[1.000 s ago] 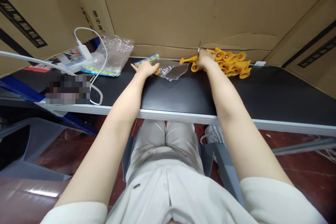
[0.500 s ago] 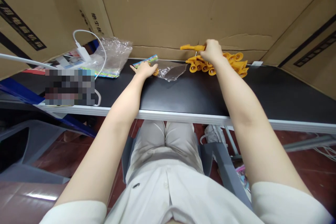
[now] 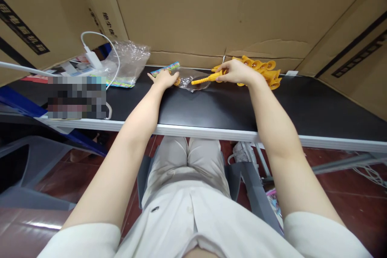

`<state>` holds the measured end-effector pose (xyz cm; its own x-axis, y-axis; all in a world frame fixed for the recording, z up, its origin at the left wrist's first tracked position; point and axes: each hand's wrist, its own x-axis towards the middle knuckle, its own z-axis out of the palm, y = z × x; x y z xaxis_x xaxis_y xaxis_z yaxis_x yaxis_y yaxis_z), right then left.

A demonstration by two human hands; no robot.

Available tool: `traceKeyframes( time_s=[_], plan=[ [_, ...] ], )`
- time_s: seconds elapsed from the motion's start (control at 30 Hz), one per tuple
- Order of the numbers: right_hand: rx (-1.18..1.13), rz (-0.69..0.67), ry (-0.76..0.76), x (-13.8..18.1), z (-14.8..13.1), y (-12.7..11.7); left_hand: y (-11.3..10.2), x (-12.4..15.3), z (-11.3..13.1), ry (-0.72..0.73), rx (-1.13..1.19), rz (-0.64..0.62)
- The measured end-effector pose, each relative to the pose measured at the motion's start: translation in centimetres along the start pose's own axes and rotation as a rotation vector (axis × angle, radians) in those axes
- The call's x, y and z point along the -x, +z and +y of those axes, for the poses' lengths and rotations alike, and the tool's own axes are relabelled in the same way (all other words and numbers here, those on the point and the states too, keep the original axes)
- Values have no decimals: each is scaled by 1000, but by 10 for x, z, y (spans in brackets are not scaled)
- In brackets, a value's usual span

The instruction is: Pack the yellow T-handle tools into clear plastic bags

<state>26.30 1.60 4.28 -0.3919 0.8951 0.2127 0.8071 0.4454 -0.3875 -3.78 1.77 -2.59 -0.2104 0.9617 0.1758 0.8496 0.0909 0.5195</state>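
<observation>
My left hand (image 3: 163,79) lies on a clear plastic bag (image 3: 189,79), its thumb out to the right and its other fingers partly hidden. The bag has a colourful printed header strip (image 3: 173,66), and a small round yellow end (image 3: 177,82) shows beside the thumb. In my right hand (image 3: 234,71) is a yellow plastic stick (image 3: 204,79) with a ridged shaft, pinched at its right end. It points left over the bag's mouth. Behind and right of this hand is a pile of similar yellow pieces (image 3: 263,66) with round cup-shaped ends.
Another clear bag (image 3: 133,58) lies at the left, by a white plug and cable (image 3: 93,59). A blurred-out object (image 3: 77,97) sits near the black table's (image 3: 208,109) left front edge. Cardboard walls (image 3: 193,12) stand along the back and sides.
My right hand has come down and left from above the pile, bringing the yellow stick to the bag's mouth. My left hand stays on the bag.
</observation>
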Motion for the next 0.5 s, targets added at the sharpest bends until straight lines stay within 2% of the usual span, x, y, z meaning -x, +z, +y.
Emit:
traceKeyframes(
  time_s=[0.17, 0.27, 0.43, 0.5],
  plan=[
    [67, 107, -50, -11, -6, 46, 1, -1, -1, 36, 8, -4],
    [51, 73, -31, -15, -14, 66, 3, -3, -1, 73, -6, -15],
    [26, -93, -70, -9, -26, 72, 5, -6, 0, 122, -11, -73],
    [7, -103, -94, -7, -27, 71, 5, -6, 0, 141, -23, -94]
  ],
)
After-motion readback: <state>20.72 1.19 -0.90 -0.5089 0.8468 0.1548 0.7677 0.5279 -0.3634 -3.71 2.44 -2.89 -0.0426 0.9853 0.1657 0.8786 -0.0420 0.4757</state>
